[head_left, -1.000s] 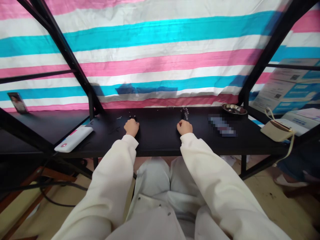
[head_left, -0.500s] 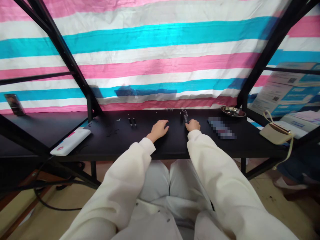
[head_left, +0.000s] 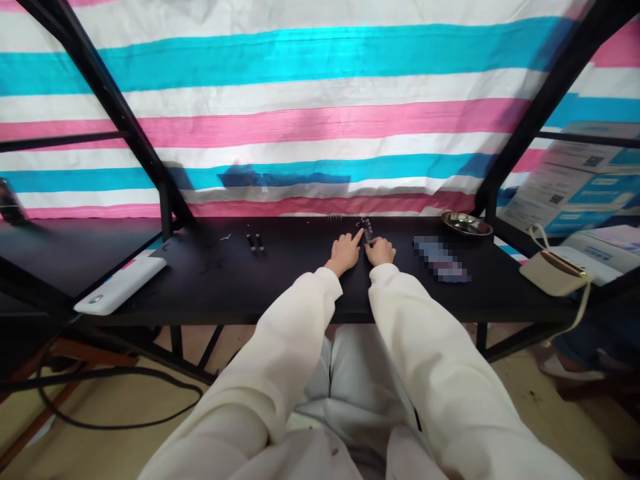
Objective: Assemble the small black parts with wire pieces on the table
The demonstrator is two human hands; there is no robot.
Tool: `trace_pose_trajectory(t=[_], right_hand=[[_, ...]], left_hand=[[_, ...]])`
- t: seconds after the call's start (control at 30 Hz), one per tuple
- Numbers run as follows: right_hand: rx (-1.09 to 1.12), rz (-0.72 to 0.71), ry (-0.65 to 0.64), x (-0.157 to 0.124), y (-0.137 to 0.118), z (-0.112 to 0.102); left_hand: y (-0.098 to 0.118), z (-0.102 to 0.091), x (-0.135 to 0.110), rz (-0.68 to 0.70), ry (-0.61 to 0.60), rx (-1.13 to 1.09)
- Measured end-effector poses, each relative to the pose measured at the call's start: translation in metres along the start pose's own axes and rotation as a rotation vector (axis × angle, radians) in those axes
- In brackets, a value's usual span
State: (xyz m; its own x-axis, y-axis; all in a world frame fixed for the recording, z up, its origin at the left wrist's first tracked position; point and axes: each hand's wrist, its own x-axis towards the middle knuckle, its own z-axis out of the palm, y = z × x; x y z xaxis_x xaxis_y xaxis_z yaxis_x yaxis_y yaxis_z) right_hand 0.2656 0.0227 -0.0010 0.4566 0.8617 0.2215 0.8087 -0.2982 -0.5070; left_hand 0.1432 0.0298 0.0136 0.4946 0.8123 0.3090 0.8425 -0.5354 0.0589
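Note:
A short strand of grey beads (head_left: 368,230) lies on the black table in front of my hands. My right hand (head_left: 381,252) is closed at the strand's near end, thumb and fingers against the last beads. From the left, my left hand (head_left: 346,251) reaches in with its index finger stretched towards the beads; whether the tip touches them I cannot tell. Nothing shows in the left hand. Thin white pieces (head_left: 361,223) lie by the strand's far end, and a row of small bits (head_left: 335,217) sits at the table's back edge.
Two short black sticks with pale tips (head_left: 255,243) lie to the left, before a white oblong device (head_left: 123,283). On the right are a blurred-out flat object (head_left: 440,259), a metal dish (head_left: 467,224) and a beige bag (head_left: 554,272). Black frame posts slant up both sides.
My left hand has moved right, close to the strand, and its index finger now points out. My right hand stays at the beads. The view has shifted slightly.

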Motion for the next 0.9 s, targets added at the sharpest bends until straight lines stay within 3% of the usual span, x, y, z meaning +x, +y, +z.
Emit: trace_pose_trajectory(t=[0.23,0.47,0.7,0.9], right_hand=[[-0.009,0.006,-0.011,0.001,0.001,0.001],[0.018,-0.013,0.006,-0.001,0.002,0.001],[0.022,-0.010,-0.018,-0.002,0.002,-0.002],[0.030,-0.036,-0.067,-0.012,-0.006,-0.006]], left_hand=[[-0.006,0.002,0.006,-0.016,0.127,-0.075],[-0.017,-0.017,-0.001,-0.236,0.301,-0.494],[-0.054,-0.039,-0.041,-0.377,0.486,-0.816],[-0.073,-0.028,-0.074,-0.458,0.564,-0.968]])
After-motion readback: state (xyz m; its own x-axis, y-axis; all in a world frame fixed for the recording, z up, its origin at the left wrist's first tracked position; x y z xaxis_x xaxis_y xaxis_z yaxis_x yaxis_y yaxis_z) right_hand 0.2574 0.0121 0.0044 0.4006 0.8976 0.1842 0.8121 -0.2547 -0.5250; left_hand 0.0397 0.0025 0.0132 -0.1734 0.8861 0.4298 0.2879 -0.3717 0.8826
